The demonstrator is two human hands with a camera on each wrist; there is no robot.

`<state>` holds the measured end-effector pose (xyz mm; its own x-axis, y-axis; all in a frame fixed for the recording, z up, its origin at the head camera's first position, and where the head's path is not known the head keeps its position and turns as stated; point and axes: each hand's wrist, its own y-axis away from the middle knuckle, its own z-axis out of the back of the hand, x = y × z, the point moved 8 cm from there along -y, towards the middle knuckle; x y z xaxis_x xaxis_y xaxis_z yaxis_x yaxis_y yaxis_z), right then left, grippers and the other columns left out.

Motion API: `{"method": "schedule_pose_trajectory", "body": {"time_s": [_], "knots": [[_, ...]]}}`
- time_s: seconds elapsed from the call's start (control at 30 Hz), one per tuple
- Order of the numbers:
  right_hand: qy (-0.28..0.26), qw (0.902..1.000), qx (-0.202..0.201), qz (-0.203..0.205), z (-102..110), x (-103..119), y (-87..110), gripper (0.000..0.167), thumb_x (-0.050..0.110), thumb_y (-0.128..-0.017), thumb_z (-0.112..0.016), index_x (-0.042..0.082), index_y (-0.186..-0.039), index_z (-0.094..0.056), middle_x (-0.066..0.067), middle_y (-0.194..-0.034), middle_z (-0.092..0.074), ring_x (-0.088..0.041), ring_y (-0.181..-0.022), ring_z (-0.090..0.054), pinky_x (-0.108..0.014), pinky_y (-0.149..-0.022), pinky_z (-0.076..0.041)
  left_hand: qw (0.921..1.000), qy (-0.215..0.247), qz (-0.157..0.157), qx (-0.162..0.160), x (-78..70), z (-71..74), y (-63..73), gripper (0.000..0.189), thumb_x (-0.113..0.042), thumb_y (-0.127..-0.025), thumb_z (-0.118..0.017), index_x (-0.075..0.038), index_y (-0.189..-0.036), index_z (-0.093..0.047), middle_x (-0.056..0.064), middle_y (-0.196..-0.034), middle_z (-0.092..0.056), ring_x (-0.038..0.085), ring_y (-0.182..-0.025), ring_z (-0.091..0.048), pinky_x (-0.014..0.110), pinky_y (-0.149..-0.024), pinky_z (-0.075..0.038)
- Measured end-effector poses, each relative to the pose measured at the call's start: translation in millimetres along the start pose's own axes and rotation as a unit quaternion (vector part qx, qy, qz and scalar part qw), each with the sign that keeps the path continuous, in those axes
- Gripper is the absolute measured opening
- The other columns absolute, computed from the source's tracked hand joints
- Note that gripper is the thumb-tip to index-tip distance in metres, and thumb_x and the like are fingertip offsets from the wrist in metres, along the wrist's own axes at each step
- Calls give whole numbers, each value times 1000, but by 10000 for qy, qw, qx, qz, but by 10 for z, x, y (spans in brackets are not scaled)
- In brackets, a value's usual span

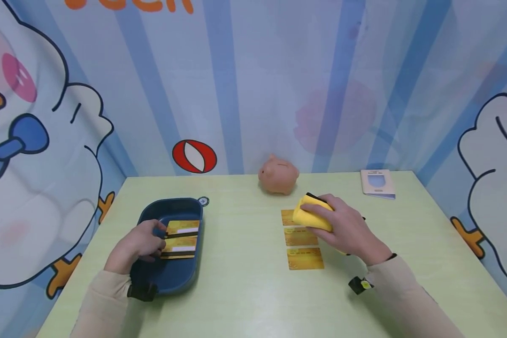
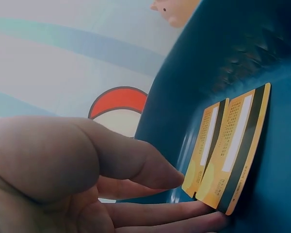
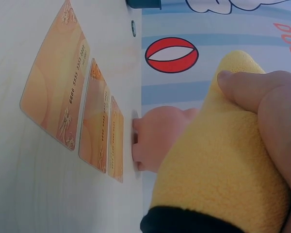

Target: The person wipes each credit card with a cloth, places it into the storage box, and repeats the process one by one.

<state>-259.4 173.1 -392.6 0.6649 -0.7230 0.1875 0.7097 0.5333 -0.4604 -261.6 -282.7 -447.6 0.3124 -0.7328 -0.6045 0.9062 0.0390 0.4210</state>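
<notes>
A yellow cloth (image 3: 218, 158), gripped by the right hand (image 1: 344, 225), is above the three cards (image 1: 301, 239) on the table (image 1: 241, 272). At its 9 o'clock, the left hand's (image 1: 141, 241) relaxed fingers reach two cards (image 1: 178, 243) in a tray (image 1: 169, 278); at 2 o'clock lies a booklet (image 1: 377, 182).

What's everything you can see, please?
Table: one, pale green, underneath.
Tray: one, dark blue, table's left.
Stripe-side-up bank cards: two, gold, inside tray.
Number-side-up bank cards: three, gold, right of centre.
Piggy bank: one, pink, table's back.
Booklet: one, pale pink, back right.
Small disc: one, grey-white, by tray corner.
Cloth: one, yellow, black-edged, in right hand.
Backdrop: one, blue-striped with cartoon birds, behind.
Sleeves: two, beige, both arms.
Wrist devices: two, black, both wrists.
Left hand: one, bare, at tray cards.
Right hand: one, bare, gripping cloth.
</notes>
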Motion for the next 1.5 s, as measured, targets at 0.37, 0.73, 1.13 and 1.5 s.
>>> {"method": "schedule_pose_trajectory", "body": {"time_s": [0.37,0.73,1.13,1.5], "knots": [[48,10000,-44,12,19,-22,10,57,30,-85,-89,29,-138,-66,-13,-125,-59,-24,-95,-58,-40,-67,-55,9997,-150,-213,-38,-62,14,30,45,-5,-97,-61,11,-138,-49,23,-108,-68,25,-81,-69,42,-68,-63],[64,9999,-109,-38,58,-72,12,56,28,-85,-88,28,-137,-67,-12,-124,-60,-24,-96,-58,-42,-68,-56,9871,-170,-1324,-881,-521,68,272,51,-25,-103,-66,3,-144,-53,27,-129,-66,40,-112,-65,51,-89,-58],[34,9999,-76,-107,100,-79,3,53,29,-88,-86,28,-138,-67,-13,-125,-59,-24,-96,-58,-41,-67,-56,9548,755,-2616,-1193,-1230,-288,547,40,-18,-102,-69,-10,-140,-61,12,-131,-69,30,-114,-68,38,-87,-62],[119,9998,-112,-132,145,-141,41,54,28,-87,-86,28,-138,-66,-12,-125,-59,-24,-97,-58,-39,-65,-55,9454,1139,-2920,-895,-1667,-794,555,38,-16,-96,-77,-16,-133,-67,4,-124,-72,22,-107,-70,41,-92,-61]]}}
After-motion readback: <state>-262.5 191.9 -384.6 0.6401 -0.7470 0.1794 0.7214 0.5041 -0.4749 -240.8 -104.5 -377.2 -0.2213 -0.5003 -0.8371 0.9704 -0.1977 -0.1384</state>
